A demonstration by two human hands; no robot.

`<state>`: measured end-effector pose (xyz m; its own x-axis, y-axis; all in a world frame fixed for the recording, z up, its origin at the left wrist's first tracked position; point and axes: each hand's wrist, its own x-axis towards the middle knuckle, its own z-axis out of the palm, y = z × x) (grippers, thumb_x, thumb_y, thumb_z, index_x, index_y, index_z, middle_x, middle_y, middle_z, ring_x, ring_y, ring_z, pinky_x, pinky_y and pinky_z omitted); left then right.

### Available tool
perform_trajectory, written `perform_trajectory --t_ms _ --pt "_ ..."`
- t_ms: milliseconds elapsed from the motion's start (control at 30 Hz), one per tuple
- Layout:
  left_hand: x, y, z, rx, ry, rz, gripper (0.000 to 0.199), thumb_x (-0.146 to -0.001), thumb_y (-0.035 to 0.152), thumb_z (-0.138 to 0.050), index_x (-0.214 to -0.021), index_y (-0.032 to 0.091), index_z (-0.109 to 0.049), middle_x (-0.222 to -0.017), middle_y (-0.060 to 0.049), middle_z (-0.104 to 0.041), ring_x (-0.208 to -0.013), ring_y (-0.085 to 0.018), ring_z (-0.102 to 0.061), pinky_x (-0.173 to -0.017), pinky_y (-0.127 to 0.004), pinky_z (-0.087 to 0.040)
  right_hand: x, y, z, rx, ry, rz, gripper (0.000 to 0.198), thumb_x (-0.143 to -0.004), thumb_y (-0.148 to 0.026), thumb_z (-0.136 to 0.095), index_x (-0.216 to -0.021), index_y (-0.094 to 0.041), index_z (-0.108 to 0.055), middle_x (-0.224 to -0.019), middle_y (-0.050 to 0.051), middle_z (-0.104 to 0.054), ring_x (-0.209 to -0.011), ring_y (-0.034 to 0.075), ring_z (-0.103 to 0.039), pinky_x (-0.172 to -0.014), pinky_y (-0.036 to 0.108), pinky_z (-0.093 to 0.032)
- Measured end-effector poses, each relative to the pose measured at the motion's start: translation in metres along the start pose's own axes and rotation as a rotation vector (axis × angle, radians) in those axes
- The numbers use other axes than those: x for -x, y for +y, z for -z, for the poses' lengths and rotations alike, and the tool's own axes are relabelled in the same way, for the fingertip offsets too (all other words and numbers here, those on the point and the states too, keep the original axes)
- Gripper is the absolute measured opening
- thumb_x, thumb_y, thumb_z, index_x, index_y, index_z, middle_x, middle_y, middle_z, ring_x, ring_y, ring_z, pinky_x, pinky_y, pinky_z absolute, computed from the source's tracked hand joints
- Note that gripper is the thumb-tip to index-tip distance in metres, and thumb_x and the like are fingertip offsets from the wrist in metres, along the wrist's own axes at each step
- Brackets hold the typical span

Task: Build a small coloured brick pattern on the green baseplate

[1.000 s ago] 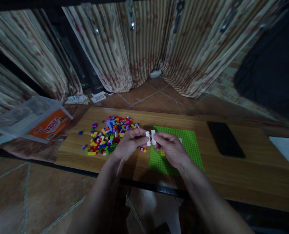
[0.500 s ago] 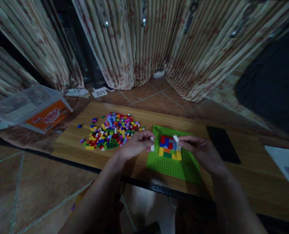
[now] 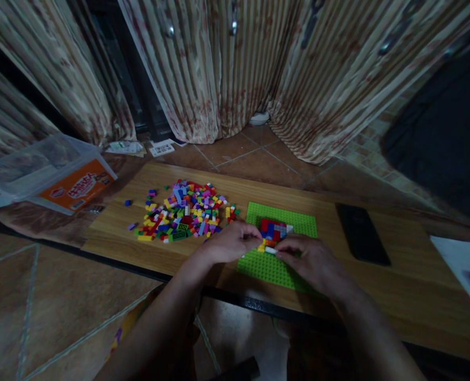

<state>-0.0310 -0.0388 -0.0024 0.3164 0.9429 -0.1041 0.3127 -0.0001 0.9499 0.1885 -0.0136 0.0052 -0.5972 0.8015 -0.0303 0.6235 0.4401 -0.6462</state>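
A layered build of red, blue, yellow and other coloured bricks [image 3: 274,230] sits on a green baseplate [image 3: 270,270]. My right hand [image 3: 308,258] reaches in from the right, fingertips closed on a white brick [image 3: 270,250] at the build's near side. Whether that brick is pressed on or just above the build, I cannot tell. My left hand [image 3: 235,242] is closed, its fingertips at the build's left edge. A small white bit of brick [image 3: 243,256] shows beneath it; the rest is hidden by the fingers.
Left of the baseplate lies a heap of loose bricks [image 3: 195,209] on the wooden table [image 3: 116,233]. A dark phone-like slab [image 3: 362,233] lies to the right, with white paper [image 3: 457,264] beyond. A clear plastic box [image 3: 56,169] with an orange label stands at far left.
Both hands have come closer together over the build. The white brick in my right hand has gone from the build's far right down to its near side. My left hand has moved right.
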Motion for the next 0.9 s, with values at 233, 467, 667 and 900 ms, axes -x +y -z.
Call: perform_trajectory --t_ms 233,467,667,900 --pt "0.002 0.011 -0.01 -0.235 0.031 -0.017 0.016 -0.082 0.026 -0.058 -0.083 0.019 -0.073 -0.059 0.003 -0.058 -0.056 -0.011 -0.05 -0.054 -0.022 -0.036 0.0 -0.003 0.001 0.047 0.008 0.0 0.009 -0.083 -0.025 -0.06 -0.079 -0.025 -0.069 -0.085 0.001 -0.068 -0.082 0.018 -0.062 -0.076 0.032 -0.043" --pt "0.002 0.008 -0.017 -0.362 0.066 -0.121 0.015 -0.08 0.019 -0.06 -0.082 0.022 -0.074 -0.061 0.002 -0.063 -0.059 -0.013 -0.055 -0.062 -0.024 -0.041 -0.001 -0.004 0.001 0.004 0.021 0.025 0.011 -0.08 -0.022 -0.061 -0.072 -0.023 -0.067 -0.077 0.0 -0.066 -0.076 0.017 -0.06 -0.072 0.031 -0.042" --pt "-0.001 0.003 -0.02 -0.391 0.096 -0.142 0.015 -0.081 0.02 -0.06 -0.081 0.022 -0.074 -0.061 0.002 -0.065 -0.061 -0.014 -0.057 -0.065 -0.025 -0.042 -0.003 0.0 0.0 -0.051 0.031 0.025 0.01 -0.079 -0.023 -0.063 -0.07 -0.023 -0.068 -0.073 -0.001 -0.065 -0.072 0.016 -0.06 -0.07 0.03 -0.043" --pt "-0.002 0.004 -0.021 -0.399 0.103 -0.129 0.016 -0.081 0.018 -0.058 -0.078 0.022 -0.073 -0.068 0.001 -0.068 -0.063 -0.014 -0.058 -0.065 -0.025 -0.043 -0.004 -0.001 0.001 -0.057 0.029 -0.007 0.011 -0.078 -0.022 -0.065 -0.068 -0.023 -0.07 -0.076 0.001 -0.062 -0.073 0.016 -0.058 -0.069 0.03 -0.043"
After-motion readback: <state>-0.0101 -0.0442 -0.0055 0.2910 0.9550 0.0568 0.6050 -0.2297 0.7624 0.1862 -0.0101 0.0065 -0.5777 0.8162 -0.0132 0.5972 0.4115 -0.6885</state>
